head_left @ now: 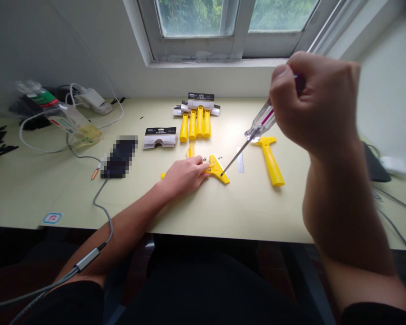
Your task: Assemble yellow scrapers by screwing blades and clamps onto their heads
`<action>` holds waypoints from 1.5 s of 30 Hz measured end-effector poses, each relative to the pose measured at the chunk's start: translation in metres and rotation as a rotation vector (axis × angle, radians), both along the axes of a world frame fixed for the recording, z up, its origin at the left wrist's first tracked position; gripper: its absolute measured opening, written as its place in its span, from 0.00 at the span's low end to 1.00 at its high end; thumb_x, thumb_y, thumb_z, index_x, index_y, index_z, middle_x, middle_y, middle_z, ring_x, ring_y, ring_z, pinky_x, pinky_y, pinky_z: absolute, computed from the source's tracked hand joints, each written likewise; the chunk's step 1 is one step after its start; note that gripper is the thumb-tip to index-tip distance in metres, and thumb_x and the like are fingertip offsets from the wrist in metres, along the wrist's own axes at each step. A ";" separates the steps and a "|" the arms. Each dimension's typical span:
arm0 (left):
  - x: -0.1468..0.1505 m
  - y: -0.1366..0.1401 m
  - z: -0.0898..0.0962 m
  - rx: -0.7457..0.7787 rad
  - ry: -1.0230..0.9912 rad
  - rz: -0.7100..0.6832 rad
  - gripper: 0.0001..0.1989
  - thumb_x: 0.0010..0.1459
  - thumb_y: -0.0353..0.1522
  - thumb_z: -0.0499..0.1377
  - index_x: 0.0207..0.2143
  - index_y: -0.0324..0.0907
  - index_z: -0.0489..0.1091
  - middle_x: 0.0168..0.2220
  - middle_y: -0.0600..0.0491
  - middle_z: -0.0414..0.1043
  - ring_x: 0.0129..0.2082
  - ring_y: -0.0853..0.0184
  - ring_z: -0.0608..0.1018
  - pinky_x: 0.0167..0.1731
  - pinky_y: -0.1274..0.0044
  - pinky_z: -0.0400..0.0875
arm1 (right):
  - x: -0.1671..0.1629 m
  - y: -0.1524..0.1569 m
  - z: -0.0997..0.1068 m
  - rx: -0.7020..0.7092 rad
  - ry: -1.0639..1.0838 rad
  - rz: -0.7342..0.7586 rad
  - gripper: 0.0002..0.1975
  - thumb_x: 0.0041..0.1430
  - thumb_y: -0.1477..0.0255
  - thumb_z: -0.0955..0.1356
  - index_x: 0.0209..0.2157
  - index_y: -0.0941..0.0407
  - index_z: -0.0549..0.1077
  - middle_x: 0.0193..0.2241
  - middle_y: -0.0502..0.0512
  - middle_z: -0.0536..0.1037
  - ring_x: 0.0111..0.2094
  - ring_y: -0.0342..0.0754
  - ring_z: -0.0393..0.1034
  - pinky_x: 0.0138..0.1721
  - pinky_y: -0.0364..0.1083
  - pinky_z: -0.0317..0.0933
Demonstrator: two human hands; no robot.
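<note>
My right hand (321, 99) is raised, its fist wrapped round the clear, purple-streaked handle of a screwdriver (262, 119). The screwdriver's shaft slants down and left, its tip at the head of a yellow scraper (219, 171) lying on the table. My left hand (186, 174) grips that scraper and presses it against the tabletop; its palm covers most of the scraper's handle. Small screws or nuts (219, 157) lie just behind the head. To the right rest a thin metal blade (240, 160) and another yellow scraper (272, 164).
Several yellow handles (199, 124) in black-and-white packaging stand at the back, beside a loose package card (160, 137). On the left are a blurred-out dark phone (120, 157), cables, a white charger (91, 97) and a bottle (76, 124) on its side. A dark object (375, 162) sits far right.
</note>
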State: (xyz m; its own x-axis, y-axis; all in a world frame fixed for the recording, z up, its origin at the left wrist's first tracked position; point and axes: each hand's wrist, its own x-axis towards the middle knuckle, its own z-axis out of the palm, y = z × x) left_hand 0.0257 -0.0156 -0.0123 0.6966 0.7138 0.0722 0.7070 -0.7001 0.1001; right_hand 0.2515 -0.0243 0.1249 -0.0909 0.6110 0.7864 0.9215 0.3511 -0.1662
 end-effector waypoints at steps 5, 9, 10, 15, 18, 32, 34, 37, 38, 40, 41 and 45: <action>0.000 0.000 0.000 -0.006 0.002 0.000 0.15 0.66 0.40 0.51 0.48 0.47 0.72 0.40 0.50 0.71 0.32 0.64 0.74 0.26 0.75 0.62 | -0.001 0.001 0.000 -0.006 -0.006 -0.049 0.19 0.64 0.69 0.61 0.20 0.54 0.50 0.17 0.43 0.48 0.20 0.38 0.41 0.27 0.46 0.45; 0.000 0.000 0.001 -0.009 0.004 -0.001 0.15 0.66 0.40 0.51 0.48 0.47 0.72 0.40 0.50 0.71 0.32 0.65 0.74 0.26 0.75 0.62 | 0.000 0.003 0.000 -0.033 -0.007 -0.110 0.19 0.63 0.69 0.61 0.20 0.53 0.50 0.17 0.44 0.49 0.20 0.38 0.40 0.29 0.47 0.47; 0.000 0.000 0.001 -0.008 0.005 0.000 0.15 0.66 0.40 0.51 0.48 0.46 0.72 0.40 0.50 0.71 0.32 0.65 0.74 0.26 0.76 0.62 | 0.001 0.004 0.000 -0.043 -0.009 -0.134 0.18 0.63 0.70 0.61 0.20 0.53 0.51 0.17 0.44 0.50 0.20 0.38 0.41 0.29 0.47 0.48; 0.000 0.000 0.000 -0.002 0.001 0.000 0.14 0.66 0.40 0.52 0.47 0.46 0.72 0.40 0.51 0.71 0.32 0.65 0.74 0.26 0.76 0.61 | 0.005 0.012 -0.005 -0.101 0.059 -0.195 0.18 0.63 0.70 0.62 0.19 0.53 0.56 0.17 0.46 0.54 0.21 0.42 0.55 0.37 0.49 0.59; 0.000 0.000 0.000 -0.003 -0.001 -0.002 0.14 0.66 0.40 0.52 0.47 0.46 0.72 0.40 0.50 0.71 0.32 0.65 0.74 0.25 0.76 0.60 | 0.006 0.013 -0.006 -0.079 0.069 -0.167 0.18 0.63 0.69 0.62 0.19 0.54 0.56 0.17 0.46 0.53 0.23 0.43 0.60 0.41 0.52 0.62; 0.000 0.000 -0.002 0.027 -0.013 -0.010 0.15 0.66 0.40 0.52 0.50 0.47 0.72 0.40 0.51 0.71 0.32 0.65 0.74 0.26 0.76 0.60 | 0.025 -0.015 0.013 -0.193 -0.159 0.142 0.11 0.66 0.63 0.62 0.37 0.51 0.74 0.23 0.49 0.75 0.22 0.45 0.69 0.24 0.48 0.66; 0.000 0.000 -0.002 0.029 -0.014 -0.010 0.15 0.66 0.40 0.52 0.50 0.47 0.72 0.40 0.51 0.72 0.32 0.65 0.74 0.26 0.76 0.60 | 0.028 -0.010 0.012 -0.169 -0.196 0.090 0.08 0.62 0.61 0.66 0.36 0.51 0.72 0.19 0.47 0.71 0.18 0.42 0.65 0.20 0.44 0.61; 0.000 0.000 -0.002 0.028 -0.017 -0.011 0.15 0.66 0.40 0.53 0.50 0.47 0.72 0.39 0.51 0.72 0.32 0.65 0.74 0.25 0.75 0.60 | 0.035 -0.006 0.015 -0.320 -0.173 0.387 0.10 0.58 0.65 0.69 0.43 0.47 0.72 0.29 0.49 0.77 0.25 0.46 0.72 0.20 0.45 0.65; 0.000 0.000 -0.002 0.028 -0.020 -0.013 0.15 0.66 0.40 0.53 0.50 0.47 0.72 0.39 0.51 0.72 0.32 0.65 0.74 0.25 0.75 0.60 | 0.034 -0.007 0.016 -0.375 -0.130 0.501 0.11 0.59 0.65 0.68 0.45 0.46 0.72 0.33 0.51 0.78 0.30 0.48 0.75 0.23 0.47 0.69; -0.001 0.000 -0.002 0.029 -0.028 -0.012 0.15 0.66 0.40 0.53 0.50 0.47 0.72 0.39 0.51 0.72 0.32 0.66 0.74 0.25 0.75 0.60 | 0.029 -0.010 0.016 -0.419 0.001 0.618 0.09 0.62 0.64 0.66 0.43 0.47 0.74 0.36 0.52 0.78 0.36 0.51 0.76 0.32 0.50 0.73; -0.001 0.000 -0.002 0.029 -0.031 -0.010 0.14 0.66 0.40 0.54 0.49 0.47 0.72 0.39 0.51 0.72 0.31 0.66 0.74 0.25 0.75 0.61 | 0.023 -0.012 0.015 -0.394 0.068 0.629 0.08 0.63 0.64 0.66 0.42 0.48 0.74 0.35 0.53 0.77 0.37 0.51 0.76 0.36 0.51 0.74; 0.000 0.000 -0.001 0.026 -0.031 -0.004 0.14 0.65 0.39 0.54 0.49 0.47 0.72 0.40 0.51 0.72 0.31 0.66 0.74 0.25 0.76 0.61 | 0.000 -0.016 0.005 -0.247 0.293 0.717 0.14 0.58 0.70 0.71 0.47 0.48 0.72 0.49 0.49 0.72 0.42 0.48 0.74 0.41 0.50 0.75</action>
State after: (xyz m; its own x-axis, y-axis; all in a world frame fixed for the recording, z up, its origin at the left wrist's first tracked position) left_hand 0.0254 -0.0159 -0.0135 0.6966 0.7086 0.1124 0.7010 -0.7056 0.1035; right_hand 0.2518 -0.0402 0.1297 -0.3378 0.6411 0.6892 0.3932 0.7614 -0.5155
